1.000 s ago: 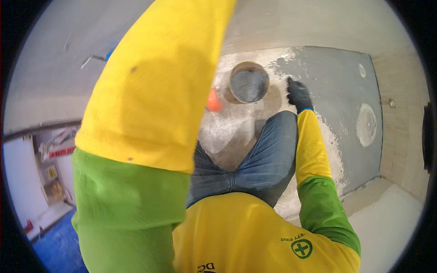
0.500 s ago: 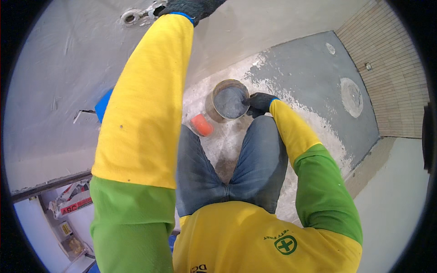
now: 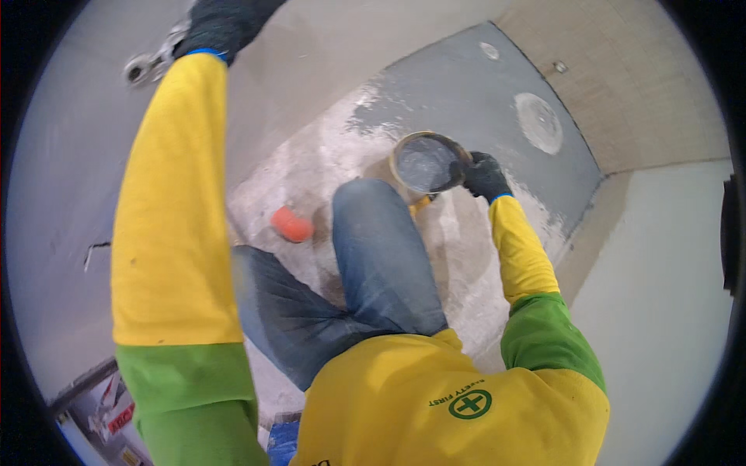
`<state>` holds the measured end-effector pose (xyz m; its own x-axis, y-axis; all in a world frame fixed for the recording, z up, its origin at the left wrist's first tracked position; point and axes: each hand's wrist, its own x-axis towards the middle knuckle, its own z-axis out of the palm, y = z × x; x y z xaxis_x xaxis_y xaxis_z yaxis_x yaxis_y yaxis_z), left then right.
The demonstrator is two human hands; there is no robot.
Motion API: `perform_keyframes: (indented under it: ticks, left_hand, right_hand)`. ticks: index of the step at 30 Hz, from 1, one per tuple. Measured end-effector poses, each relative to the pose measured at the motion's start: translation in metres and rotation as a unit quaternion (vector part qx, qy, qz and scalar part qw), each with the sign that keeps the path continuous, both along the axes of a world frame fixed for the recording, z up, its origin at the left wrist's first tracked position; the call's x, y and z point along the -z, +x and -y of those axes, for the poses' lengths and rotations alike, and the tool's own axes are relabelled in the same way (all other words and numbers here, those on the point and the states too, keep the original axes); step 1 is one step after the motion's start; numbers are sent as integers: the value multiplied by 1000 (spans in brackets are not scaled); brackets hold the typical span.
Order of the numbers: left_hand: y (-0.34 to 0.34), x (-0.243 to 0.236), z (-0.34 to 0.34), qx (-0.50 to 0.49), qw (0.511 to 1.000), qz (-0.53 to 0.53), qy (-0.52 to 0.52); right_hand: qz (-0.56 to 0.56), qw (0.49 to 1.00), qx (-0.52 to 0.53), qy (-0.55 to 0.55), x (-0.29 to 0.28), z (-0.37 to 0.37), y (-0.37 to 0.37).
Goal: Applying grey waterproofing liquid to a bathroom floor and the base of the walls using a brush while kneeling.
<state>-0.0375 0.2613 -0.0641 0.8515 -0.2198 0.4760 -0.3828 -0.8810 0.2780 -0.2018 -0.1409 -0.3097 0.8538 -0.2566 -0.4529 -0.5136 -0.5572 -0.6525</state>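
In a dark glove, my right hand (image 3: 486,177) grips the right rim of a round bucket (image 3: 396,172). Grey, wet-looking paste (image 3: 424,164) fills part of the bucket, beyond my right knee. A short yellow piece (image 3: 420,204) shows just below the bucket; I cannot make out what it is. My left hand (image 3: 227,27), also dark-gloved, is stretched out to the far left by the wall. The frame's edge cuts off its fingers, so their state is hidden. The nearest thing to it is a round pipe fitting (image 3: 138,70) in the wall.
On the pale floor (image 3: 272,175) lies an orange-red block (image 3: 292,224). Farther off, grey coating (image 3: 458,89) covers the floor around a pale round patch (image 3: 538,124). Walls stand left and right. Packages (image 3: 116,412) lie at the lower left, and a blue thing (image 3: 284,443) is behind me.
My right hand has moved the bucket to the right, away from the orange-red block. My legs have shifted, and the view has turned to the right. My left arm stays stretched toward the wall.
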Motion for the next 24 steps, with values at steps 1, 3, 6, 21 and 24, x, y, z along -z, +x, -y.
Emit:
perform_keyframes:
  ticks: [1,3,6,21,24]
  left_hand:
    - [-3,0,6,8,1000,10,-8]
    - [-16,-11,6,-19,1000,-18,-15]
    - [-22,-11,-1,-17,992,-61,-110]
    - [-10,4,1,65,990,-38,-117]
    - [-10,2,3,60,991,-45,-113]
  right_hand:
    - [6,999,8,-39,-11,33,-12]
    - [110,979,-77,-156,-28,79,-25]
    - [89,879,-126,-450,-11,112,-42]
    - [-101,899,-66,-420,78,156,-114]
    - [-93,895,-65,-431,69,179,-108]
